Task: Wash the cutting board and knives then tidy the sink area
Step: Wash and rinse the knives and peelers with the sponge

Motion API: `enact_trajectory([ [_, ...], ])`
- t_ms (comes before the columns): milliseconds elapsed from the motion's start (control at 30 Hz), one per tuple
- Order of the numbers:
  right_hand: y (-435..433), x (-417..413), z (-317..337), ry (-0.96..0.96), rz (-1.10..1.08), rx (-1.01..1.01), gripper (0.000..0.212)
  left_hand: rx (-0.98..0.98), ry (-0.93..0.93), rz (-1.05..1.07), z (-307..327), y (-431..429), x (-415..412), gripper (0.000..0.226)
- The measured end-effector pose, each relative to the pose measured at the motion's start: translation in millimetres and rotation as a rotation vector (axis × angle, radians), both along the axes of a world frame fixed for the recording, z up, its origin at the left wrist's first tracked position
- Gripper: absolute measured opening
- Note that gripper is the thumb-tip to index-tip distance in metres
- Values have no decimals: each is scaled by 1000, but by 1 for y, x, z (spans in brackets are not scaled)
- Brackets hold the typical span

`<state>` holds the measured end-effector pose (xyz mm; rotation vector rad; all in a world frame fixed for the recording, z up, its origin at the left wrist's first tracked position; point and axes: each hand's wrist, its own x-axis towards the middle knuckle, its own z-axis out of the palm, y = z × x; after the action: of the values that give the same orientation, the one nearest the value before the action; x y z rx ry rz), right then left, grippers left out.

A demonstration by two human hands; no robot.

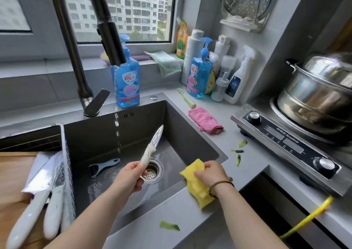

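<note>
My left hand (pixel 128 178) grips the white handle of a small paring knife (pixel 152 144) over the sink (pixel 190 134), blade pointing up and away, just right of a thin water stream from the black faucet (pixel 111 43). My right hand (pixel 210 173) clutches a yellow cloth (pixel 197 187) on the sink's right rim. Two larger white-handled knives (pixel 42 197) lie on the wooden cutting board (pixel 13 174) at the left. A blue peeler (pixel 103 166) rests on the sink floor beside the drain strainer (pixel 151 172).
Blue soap bottles (pixel 127 81) and spray bottles (pixel 238 77) stand behind the sink. A pink cloth (pixel 204 120) and a green brush (pixel 186 98) lie on the counter. Green vegetable scraps (pixel 169 226) dot the counter. An induction cooker (pixel 285 144) with a steel pot (pixel 320 96) sits at the right.
</note>
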<state>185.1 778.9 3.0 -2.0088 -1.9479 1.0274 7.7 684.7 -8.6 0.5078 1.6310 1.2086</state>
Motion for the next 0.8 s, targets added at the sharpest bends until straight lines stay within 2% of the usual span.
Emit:
enact_trajectory([
  [67,3,-11,4,139,-42,43,11,-4,-2,5,2,-3,-9,14],
  [200,7,-34,8,213,16,89,7,-17,41,-8,5,-13,-25,13],
  [233,10,-43,9,259,28,134,14,-13,60,-9,4,-15,-31,13],
  [333,16,-75,18,372,126,377,28,-26,131,-15,1,-19,-45,12],
  [467,15,-129,23,342,442,690,13,-16,192,-18,1,-15,-64,10],
  [567,13,-156,12,282,584,747,17,31,202,18,3,-11,-71,11],
  [667,13,-165,-1,296,609,819,22,84,183,72,2,-10,-74,14],
  [800,15,-165,-7,333,646,559,42,120,183,94,3,-8,-77,16],
])
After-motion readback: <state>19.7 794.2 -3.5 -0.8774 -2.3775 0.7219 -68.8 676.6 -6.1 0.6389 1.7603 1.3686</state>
